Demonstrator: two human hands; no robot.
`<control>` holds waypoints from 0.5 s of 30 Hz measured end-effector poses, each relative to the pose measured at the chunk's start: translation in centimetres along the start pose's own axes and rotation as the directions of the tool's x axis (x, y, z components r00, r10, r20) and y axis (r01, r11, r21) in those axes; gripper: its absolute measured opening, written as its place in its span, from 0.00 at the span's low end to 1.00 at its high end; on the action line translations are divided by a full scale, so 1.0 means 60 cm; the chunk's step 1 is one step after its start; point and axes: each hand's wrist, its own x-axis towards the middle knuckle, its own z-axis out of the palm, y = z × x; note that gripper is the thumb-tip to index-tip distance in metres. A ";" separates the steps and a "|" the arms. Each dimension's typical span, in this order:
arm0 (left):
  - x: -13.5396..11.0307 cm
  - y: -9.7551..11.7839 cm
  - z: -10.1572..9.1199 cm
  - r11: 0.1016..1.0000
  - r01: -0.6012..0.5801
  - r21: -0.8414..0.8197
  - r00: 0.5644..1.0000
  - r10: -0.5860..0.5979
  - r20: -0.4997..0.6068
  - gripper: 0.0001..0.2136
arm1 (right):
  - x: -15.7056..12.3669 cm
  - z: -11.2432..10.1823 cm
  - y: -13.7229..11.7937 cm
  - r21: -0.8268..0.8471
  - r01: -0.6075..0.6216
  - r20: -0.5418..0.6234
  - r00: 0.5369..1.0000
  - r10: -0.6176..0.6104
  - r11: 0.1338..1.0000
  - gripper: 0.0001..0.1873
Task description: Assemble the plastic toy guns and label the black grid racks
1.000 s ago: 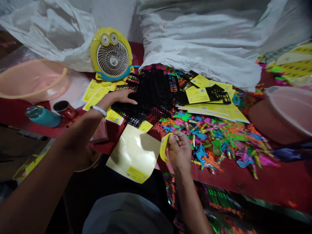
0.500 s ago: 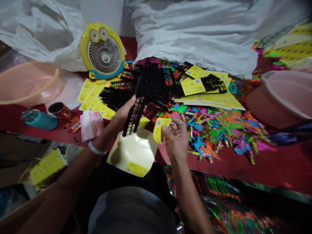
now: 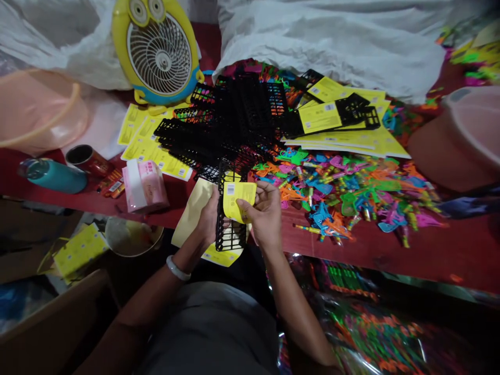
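My left hand [image 3: 208, 217] grips the left edge of a black plastic grid rack [image 3: 230, 238], held upright over my lap. Between the thumb and fingers of my right hand [image 3: 265, 211] is a yellow sticker label [image 3: 234, 195] with a barcode, lying across the rack's front; whether it is stuck down I cannot tell. Behind the rack, a pale backing sheet [image 3: 191, 208] rests at the table edge, with one yellow label left near its lower end. Farther back is a heap of similar black racks [image 3: 242, 114].
Colourful small plastic toys [image 3: 344, 192] cover the right of the red table [image 3: 390, 260]. Yellow label sheets [image 3: 351, 143] lie behind them. On the left are a yellow fan [image 3: 162, 57], a tissue pack [image 3: 146, 187], a teal bottle [image 3: 58, 177] and a peach basin [image 3: 39, 114].
The black rack has come down and nearer to me in my left hand. My right hand has moved left, bringing the yellow label onto the rack's front. The view has shifted slightly.
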 end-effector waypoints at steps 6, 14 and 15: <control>0.002 -0.005 0.005 0.999 -0.027 -0.034 1.000 0.028 0.007 0.36 | 0.002 0.004 0.000 -0.071 -0.019 0.010 1.000 0.020 0.997 0.32; 0.005 -0.009 0.016 0.996 -0.078 -0.050 0.997 0.078 0.000 0.35 | -0.011 0.006 0.019 -0.260 0.132 -0.006 0.990 -0.138 0.956 0.31; 0.005 -0.009 0.017 0.994 -0.091 -0.054 0.996 0.092 -0.001 0.34 | -0.015 0.006 0.019 -0.324 0.157 -0.006 0.986 -0.168 0.933 0.30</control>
